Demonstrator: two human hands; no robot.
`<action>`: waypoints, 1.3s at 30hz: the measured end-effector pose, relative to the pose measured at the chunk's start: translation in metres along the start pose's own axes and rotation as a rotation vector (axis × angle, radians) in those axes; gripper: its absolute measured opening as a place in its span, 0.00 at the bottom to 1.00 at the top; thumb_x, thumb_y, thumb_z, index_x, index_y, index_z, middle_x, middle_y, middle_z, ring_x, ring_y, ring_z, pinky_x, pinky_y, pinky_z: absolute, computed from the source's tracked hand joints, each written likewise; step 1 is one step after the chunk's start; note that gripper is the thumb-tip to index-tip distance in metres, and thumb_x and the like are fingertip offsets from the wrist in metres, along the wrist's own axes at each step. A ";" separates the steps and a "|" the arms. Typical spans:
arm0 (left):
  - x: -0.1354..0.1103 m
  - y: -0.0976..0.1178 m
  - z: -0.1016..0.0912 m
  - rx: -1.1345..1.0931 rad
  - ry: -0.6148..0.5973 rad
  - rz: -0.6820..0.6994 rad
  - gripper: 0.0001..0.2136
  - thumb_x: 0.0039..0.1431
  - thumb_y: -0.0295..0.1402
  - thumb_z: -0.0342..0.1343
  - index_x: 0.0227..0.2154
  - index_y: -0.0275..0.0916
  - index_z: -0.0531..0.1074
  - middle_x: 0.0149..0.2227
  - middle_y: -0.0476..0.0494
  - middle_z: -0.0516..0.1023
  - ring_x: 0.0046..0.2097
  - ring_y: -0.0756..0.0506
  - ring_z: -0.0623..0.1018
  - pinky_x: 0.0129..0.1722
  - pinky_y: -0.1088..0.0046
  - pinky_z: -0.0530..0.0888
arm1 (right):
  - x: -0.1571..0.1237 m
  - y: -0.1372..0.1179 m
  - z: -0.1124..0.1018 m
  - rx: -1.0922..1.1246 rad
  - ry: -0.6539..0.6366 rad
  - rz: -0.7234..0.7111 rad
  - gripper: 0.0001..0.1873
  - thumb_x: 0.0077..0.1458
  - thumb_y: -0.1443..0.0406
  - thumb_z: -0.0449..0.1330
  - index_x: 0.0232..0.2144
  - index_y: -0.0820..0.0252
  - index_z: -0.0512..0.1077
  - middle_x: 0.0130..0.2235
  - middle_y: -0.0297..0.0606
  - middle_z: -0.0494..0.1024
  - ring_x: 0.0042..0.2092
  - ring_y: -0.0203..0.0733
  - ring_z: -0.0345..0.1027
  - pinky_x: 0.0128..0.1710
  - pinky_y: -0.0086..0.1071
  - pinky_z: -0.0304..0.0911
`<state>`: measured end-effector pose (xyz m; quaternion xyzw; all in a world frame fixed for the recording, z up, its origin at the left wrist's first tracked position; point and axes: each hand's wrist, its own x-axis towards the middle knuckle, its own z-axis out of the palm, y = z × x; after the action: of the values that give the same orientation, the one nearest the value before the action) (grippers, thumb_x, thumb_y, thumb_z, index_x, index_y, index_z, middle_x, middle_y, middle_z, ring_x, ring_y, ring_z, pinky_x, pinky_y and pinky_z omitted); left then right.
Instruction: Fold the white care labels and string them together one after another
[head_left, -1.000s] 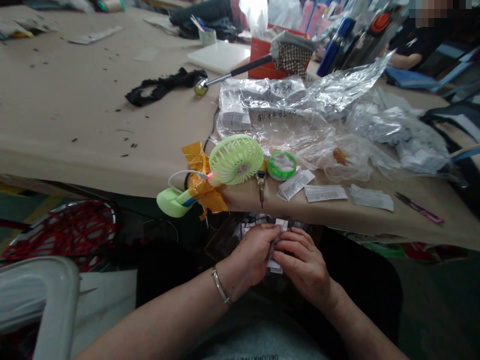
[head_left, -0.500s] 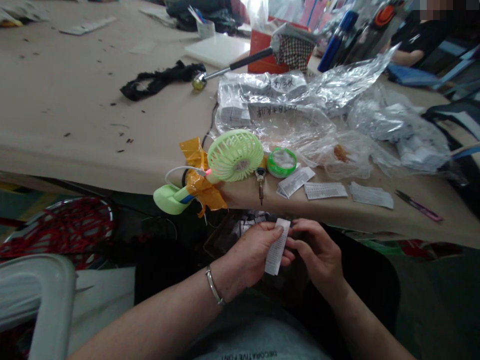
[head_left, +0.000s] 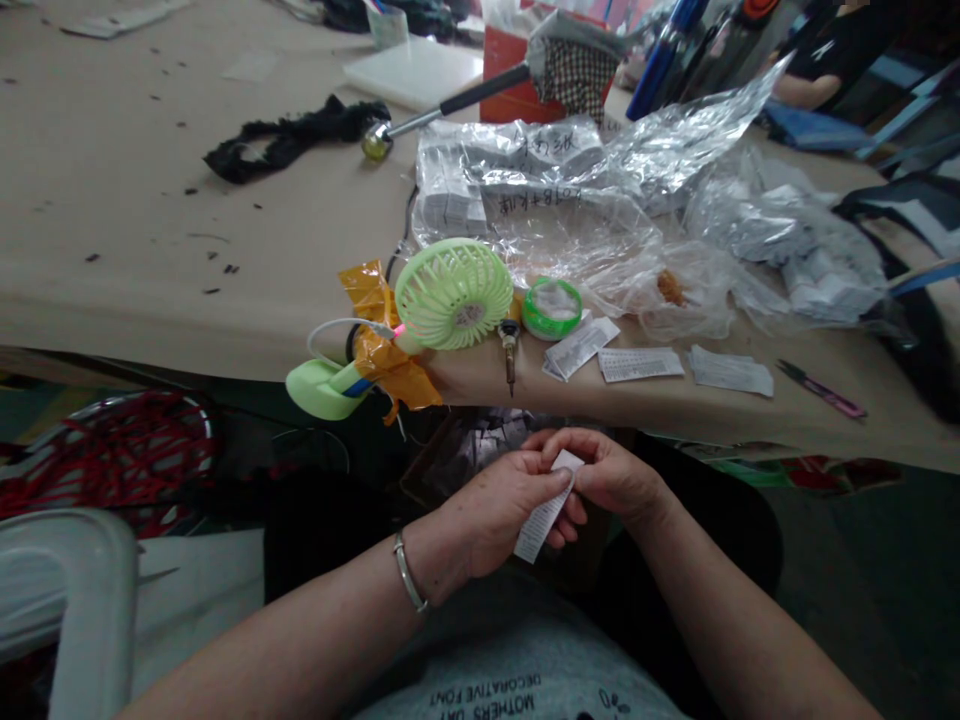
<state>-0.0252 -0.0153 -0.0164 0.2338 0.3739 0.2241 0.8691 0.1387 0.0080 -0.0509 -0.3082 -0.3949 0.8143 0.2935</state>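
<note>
Over my lap, just below the table edge, my left hand (head_left: 504,505) and my right hand (head_left: 609,472) both pinch one small white printed label (head_left: 544,510). The label hangs tilted, its top end between the fingertips of both hands. My left wrist wears a thin silver bangle (head_left: 407,572). Three more printed labels (head_left: 639,363) lie flat on the tan table (head_left: 150,200) right above my hands.
A green mini fan (head_left: 451,294) taped with orange tape stands at the table edge. Beside it are a soldering-type tool (head_left: 510,352), a green tape roll (head_left: 552,308), clear plastic bags of labels (head_left: 525,190), small snips (head_left: 821,388). Another person sits at the far right (head_left: 825,70).
The label went from being folded between both hands to held out straight, then tilted. My right hand moved up to its top end. The view shifted down and right.
</note>
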 end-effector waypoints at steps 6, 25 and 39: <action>0.000 0.000 -0.001 0.018 0.034 -0.013 0.09 0.54 0.35 0.56 0.25 0.34 0.69 0.20 0.50 0.70 0.19 0.54 0.70 0.20 0.80 0.66 | 0.001 0.000 0.001 -0.100 0.031 -0.072 0.16 0.43 0.62 0.68 0.37 0.55 0.75 0.46 0.37 0.76 0.46 0.42 0.71 0.48 0.36 0.65; -0.006 0.003 -0.013 0.005 0.153 0.192 0.09 0.56 0.36 0.53 0.29 0.35 0.70 0.22 0.50 0.70 0.22 0.54 0.70 0.22 0.79 0.66 | 0.000 -0.001 0.034 -0.477 0.509 -0.264 0.07 0.54 0.61 0.60 0.36 0.55 0.72 0.31 0.30 0.75 0.32 0.33 0.69 0.34 0.25 0.64; -0.015 0.013 -0.022 0.329 0.373 0.475 0.09 0.55 0.33 0.52 0.22 0.35 0.71 0.23 0.50 0.69 0.28 0.51 0.67 0.29 0.76 0.64 | 0.027 -0.011 0.050 -0.394 0.444 -0.251 0.07 0.51 0.61 0.61 0.26 0.59 0.71 0.27 0.33 0.73 0.28 0.34 0.65 0.28 0.27 0.63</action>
<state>-0.0542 -0.0081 -0.0145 0.4063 0.4928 0.3956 0.6600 0.0873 0.0097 -0.0243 -0.4781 -0.5061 0.5924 0.4054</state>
